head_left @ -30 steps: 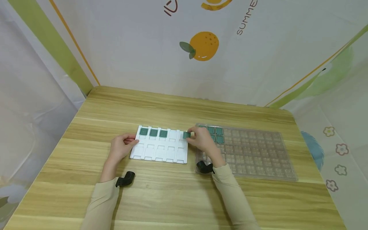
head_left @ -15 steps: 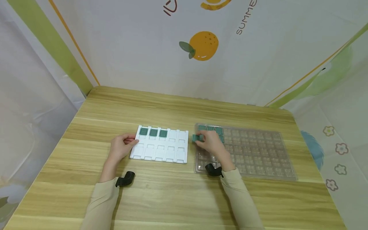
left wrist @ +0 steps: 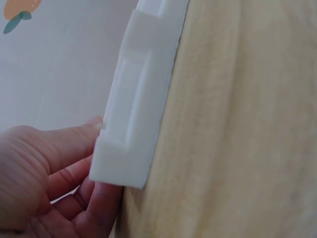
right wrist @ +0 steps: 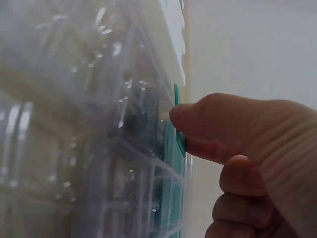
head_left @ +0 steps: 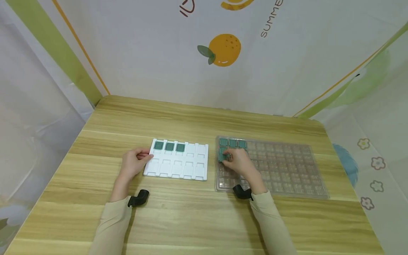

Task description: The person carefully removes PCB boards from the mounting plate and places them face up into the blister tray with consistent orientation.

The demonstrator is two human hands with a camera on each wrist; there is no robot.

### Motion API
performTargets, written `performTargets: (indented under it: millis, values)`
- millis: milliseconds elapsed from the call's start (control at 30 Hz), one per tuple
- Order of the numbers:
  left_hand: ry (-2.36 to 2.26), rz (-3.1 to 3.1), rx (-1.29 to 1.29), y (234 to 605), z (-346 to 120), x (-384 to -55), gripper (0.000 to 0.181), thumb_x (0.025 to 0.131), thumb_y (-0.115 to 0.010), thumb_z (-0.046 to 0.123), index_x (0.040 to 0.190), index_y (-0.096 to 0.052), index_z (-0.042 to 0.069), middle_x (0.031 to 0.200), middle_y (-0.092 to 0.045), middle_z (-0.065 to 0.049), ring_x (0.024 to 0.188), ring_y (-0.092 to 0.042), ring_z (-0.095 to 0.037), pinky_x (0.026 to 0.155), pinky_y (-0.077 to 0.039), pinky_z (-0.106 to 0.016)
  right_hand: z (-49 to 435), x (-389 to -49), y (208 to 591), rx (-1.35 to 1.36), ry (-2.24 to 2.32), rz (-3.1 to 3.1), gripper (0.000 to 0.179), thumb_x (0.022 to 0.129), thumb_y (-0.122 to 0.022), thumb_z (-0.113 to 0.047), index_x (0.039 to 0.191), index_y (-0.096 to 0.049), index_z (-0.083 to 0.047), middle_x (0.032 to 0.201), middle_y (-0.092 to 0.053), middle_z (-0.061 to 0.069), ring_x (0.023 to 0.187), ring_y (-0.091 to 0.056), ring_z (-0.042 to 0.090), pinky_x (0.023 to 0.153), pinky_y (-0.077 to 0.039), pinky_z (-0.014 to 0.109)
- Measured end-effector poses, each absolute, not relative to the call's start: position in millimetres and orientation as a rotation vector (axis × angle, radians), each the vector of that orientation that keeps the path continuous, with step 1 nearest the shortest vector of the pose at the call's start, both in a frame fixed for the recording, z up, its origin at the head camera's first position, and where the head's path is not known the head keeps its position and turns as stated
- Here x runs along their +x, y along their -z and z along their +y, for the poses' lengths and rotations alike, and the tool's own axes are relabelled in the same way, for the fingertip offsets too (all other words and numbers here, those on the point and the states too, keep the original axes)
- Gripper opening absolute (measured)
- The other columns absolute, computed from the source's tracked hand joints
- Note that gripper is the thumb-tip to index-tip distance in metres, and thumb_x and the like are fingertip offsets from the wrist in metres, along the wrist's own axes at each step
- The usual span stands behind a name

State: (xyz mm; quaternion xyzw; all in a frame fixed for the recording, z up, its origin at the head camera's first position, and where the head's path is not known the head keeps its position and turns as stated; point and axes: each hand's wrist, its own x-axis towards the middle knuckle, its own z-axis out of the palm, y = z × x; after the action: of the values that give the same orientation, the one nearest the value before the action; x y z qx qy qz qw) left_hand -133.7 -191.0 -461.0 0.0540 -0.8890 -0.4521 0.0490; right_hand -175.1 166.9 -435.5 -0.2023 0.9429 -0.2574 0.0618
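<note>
The green square (head_left: 221, 156) is lying just left of the right hand (head_left: 239, 161), at the left-hand column of the clear tray (head_left: 287, 170), second row from the far edge. The right fingers (right wrist: 213, 116) are nearly meeting, pinching the square; the right wrist view is showing it edge-on. Its outline is appearing roughly square, so no long axis is being recorded. Whether it is sitting fully in its pocket cannot be told. The left hand (head_left: 134, 163), well apart from it, is gripping the left end of the white tray (head_left: 183, 177), fingers curled at its edge.
</note>
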Motion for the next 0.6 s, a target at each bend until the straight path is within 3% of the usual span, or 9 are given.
performTargets:
  millis: [600]
  values:
    - [1.376, -2.703, 0.177, 462.8, -190.9, -135.5, 0.023, 0.084, -0.068, 0.006, 0.098, -0.066, -0.011, 0.086, -0.066, -0.022, 0.076, -0.061, -0.026, 0.061, -0.043, -0.014, 171.8, -170.0, 438.9, -0.58, 0.758, 2.84, 0.027, 0.081, -0.072, -0.008, 0.105, -0.066, 0.003, 0.049, -0.034, -0.006, 0.042, -0.026, 0.006, 0.043, -0.025, 0.02]
